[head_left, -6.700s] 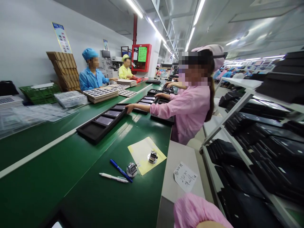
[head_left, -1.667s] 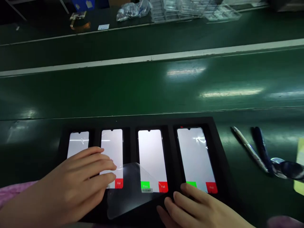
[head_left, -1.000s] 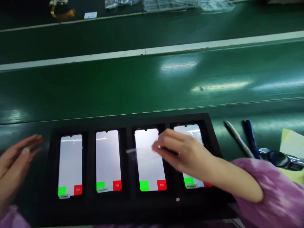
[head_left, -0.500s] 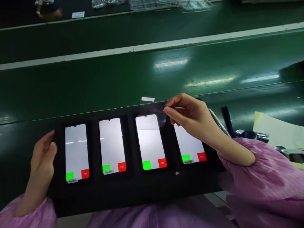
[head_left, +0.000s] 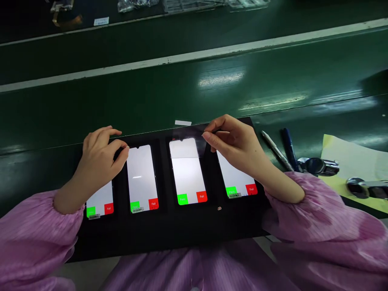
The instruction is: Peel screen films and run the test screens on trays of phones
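Several lit phones lie in a row on a black mat [head_left: 188,230], with green and red "Fail" boxes low on their white screens. My right hand [head_left: 232,139] pinches the edge of a thin clear film [head_left: 185,152], which spans the upper part of the third phone [head_left: 188,178]. That hand also covers the top of the rightmost phone [head_left: 238,173]. Over the leftmost phone [head_left: 101,200] hovers my left hand [head_left: 103,151], fingers apart, thumb and forefinger tips close together, nothing visible in it. Those tips are beside the top of the second phone [head_left: 142,173].
A white strip [head_left: 183,123] shows at the mat's far edge. To the right are a light pen [head_left: 276,150], a dark blue pen [head_left: 290,148], metal-and-black objects [head_left: 321,165] and yellowish paper [head_left: 354,159]. Clear trays [head_left: 194,5] stand at the back.
My left hand has come from beside the mat, rightward and up, over the leftmost phone. My right hand keeps its pinch on the film, little moved. The view has shifted slightly.
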`<state>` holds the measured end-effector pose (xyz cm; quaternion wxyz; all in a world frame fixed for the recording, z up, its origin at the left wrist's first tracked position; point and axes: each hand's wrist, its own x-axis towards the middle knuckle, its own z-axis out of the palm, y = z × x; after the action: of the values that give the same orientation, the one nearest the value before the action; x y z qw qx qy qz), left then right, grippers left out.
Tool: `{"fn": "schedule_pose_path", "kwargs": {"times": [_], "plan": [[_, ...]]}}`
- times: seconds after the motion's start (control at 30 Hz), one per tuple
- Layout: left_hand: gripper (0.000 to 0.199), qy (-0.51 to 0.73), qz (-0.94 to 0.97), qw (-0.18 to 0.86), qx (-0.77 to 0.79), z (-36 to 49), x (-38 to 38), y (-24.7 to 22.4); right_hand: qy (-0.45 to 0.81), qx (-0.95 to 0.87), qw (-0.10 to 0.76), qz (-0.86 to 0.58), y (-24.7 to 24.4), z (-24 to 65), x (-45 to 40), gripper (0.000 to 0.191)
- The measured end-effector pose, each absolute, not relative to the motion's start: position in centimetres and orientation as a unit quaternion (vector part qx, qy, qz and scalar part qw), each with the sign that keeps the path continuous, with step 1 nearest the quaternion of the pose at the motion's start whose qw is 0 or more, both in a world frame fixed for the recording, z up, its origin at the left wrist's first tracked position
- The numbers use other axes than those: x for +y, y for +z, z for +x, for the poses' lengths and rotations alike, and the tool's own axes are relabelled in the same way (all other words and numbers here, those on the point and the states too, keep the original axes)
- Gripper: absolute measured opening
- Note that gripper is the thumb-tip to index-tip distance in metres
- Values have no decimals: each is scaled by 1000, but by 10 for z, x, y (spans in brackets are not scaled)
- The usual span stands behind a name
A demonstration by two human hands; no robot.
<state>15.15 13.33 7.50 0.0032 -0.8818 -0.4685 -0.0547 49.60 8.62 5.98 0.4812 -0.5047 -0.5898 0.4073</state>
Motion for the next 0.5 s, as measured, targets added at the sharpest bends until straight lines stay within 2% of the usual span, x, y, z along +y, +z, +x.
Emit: {"fn": "schedule_pose_path", "kwargs": {"times": [0.23,0.37,0.5], "plan": [[34,-70,-890,-5,-451,149,135,71,399,-600,474,-506,64,494,81,16],[25,-128,-881,-44,-453,152,141,58,399,-599,460,-519,63,493,77,17],[16,-194,-880,-32,-433,153,136,60,404,-610,429,-530,63,495,67,19]]}}
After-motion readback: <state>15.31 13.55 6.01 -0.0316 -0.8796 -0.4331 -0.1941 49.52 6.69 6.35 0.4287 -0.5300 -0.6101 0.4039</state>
